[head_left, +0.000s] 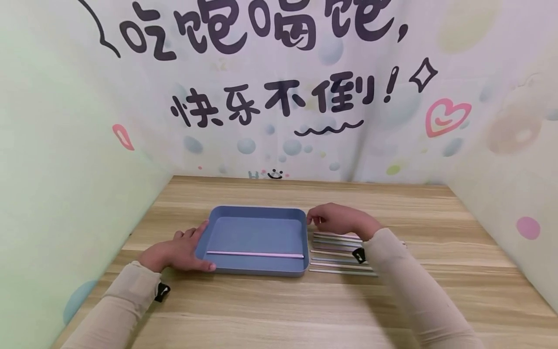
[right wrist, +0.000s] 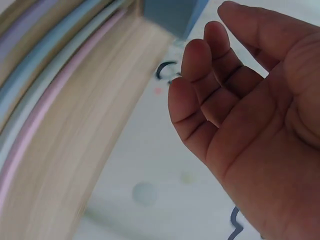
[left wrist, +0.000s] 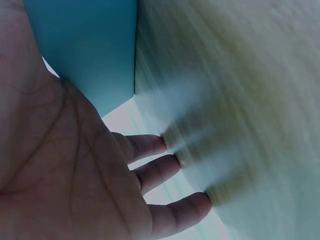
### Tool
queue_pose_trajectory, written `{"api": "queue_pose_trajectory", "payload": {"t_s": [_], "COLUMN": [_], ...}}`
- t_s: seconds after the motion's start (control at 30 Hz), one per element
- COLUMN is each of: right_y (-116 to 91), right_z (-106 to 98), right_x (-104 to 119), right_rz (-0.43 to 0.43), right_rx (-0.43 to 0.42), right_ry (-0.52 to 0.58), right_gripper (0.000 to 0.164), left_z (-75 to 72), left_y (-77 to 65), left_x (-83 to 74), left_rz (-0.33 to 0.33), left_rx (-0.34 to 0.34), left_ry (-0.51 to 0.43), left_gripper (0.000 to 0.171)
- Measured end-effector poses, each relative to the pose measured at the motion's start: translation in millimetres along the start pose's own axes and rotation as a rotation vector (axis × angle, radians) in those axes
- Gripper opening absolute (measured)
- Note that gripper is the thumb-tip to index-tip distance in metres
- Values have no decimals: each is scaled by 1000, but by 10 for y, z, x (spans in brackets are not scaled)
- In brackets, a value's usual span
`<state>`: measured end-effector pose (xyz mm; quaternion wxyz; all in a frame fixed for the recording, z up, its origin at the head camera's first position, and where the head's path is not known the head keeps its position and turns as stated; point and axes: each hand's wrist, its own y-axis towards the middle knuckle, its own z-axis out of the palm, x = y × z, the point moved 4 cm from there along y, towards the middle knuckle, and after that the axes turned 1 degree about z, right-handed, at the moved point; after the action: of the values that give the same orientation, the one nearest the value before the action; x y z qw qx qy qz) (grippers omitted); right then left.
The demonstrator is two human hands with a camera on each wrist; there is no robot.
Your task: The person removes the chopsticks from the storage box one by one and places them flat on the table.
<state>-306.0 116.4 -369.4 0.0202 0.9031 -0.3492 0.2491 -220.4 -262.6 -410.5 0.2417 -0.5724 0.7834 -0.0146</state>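
A shallow blue rectangular tray [head_left: 257,232] sits on the table, with one thin pink stick, like a chopstick [head_left: 257,254], lying across its near part. My left hand [head_left: 180,251] rests against the tray's left side, thumb at the near left corner. In the left wrist view, three extended fingertips [left wrist: 195,207] touch the tabletop beside the tray wall [left wrist: 90,55]. Just past the tray's right edge, my right hand [head_left: 339,219] hovers with loosely bent fingers and nothing in them. Below it, several pastel sticks [head_left: 333,265] lie side by side, partly hidden by the right forearm.
The wood-grain table [head_left: 261,310] meets a printed cloth backdrop [head_left: 279,155] behind the tray. Pale cloth walls rise at left and right. In the right wrist view, purple, blue, green and pink sticks [right wrist: 52,97] lie beside the hand.
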Motion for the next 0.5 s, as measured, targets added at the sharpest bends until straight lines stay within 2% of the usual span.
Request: {"api": "queue_pose_trajectory", "payload": {"t_s": [0.5], "right_y": [497], "right_z": [207], "right_x": [642], "right_rz": [-91], "right_rx": [56], "right_ry": [7], "right_gripper": [20], "left_z": [-7], "left_y": [-14], "left_x": [-24], "left_rz": [1], "left_rx": [4], "left_ry": [-2], "left_gripper": [125]}}
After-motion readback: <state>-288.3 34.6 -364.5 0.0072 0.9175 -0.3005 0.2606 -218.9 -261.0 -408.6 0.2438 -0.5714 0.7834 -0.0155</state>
